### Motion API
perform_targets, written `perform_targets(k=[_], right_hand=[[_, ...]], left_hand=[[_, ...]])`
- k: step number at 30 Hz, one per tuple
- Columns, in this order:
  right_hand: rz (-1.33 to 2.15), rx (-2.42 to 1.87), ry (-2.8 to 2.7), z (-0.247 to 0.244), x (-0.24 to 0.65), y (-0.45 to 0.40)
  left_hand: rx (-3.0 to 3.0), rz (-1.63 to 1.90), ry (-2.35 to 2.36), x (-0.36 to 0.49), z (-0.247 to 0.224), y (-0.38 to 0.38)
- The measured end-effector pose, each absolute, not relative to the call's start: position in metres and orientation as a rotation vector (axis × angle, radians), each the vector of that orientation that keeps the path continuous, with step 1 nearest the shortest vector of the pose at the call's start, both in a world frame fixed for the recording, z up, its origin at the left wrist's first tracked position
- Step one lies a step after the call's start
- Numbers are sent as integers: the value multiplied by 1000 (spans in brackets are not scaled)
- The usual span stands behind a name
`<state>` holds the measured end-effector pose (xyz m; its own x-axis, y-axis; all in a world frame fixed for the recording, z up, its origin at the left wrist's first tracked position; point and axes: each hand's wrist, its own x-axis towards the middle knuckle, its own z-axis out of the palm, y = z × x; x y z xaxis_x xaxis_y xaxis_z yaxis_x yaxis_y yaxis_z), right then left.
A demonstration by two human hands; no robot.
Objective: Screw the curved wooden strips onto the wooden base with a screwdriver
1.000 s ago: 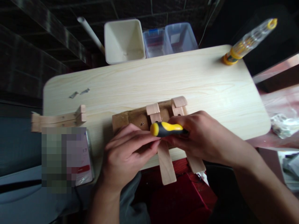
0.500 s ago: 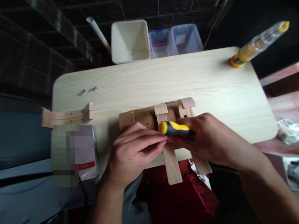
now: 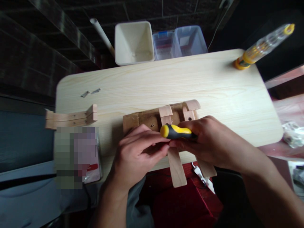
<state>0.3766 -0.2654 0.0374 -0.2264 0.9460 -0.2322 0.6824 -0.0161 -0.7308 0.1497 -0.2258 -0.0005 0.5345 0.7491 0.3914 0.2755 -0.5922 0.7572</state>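
A brown wooden block with a hole lies near the table's front edge. Two pale curved wooden pieces sit across it, and flat pale strips stick out past the table edge. My right hand is closed on a yellow and black screwdriver, its handle end pointing left. My left hand is at the block's front side, thumb and fingers pinched close to my right fingertips. What the left fingers hold, if anything, is hidden.
On the table are small metal pieces, joined wooden pieces, a flat package and a clear tube with yellow ends. Behind stand a cream bin and clear plastic bins.
The whole view has shifted slightly, so the table and objects appear a little further right. Both hands stay at the block, with the screwdriver almost unchanged.
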Motion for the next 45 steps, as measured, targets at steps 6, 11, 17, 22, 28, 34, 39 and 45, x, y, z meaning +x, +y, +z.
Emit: perform_targets(k=[6,11,17,22,28,34,39,45], right_hand=[[1176,-1662,-1914,37,376,-266],[1268,-1643,-1847,39,375,-265],[1291,-1638,-1844,39,375,-264],[1269,-1647,-1859,38,375,-264],[1295,-1650,-1853,38,375,-265],[1291,-1674,-1866,38,376,-264],[1364,-1643,-1835,40,377,-262],[1422,-1660,-1783,40,377,-260]], left_hand=[[2128,917,832,149,3,-224],[2117,937,830,148,0,-224],[2130,942,837,150,2,-223],[2141,932,843,151,4,-221],[2133,923,852,150,2,-221],[2086,905,854,150,1,-221],[2075,907,850,150,0,-221],[2090,892,856,151,0,-220]])
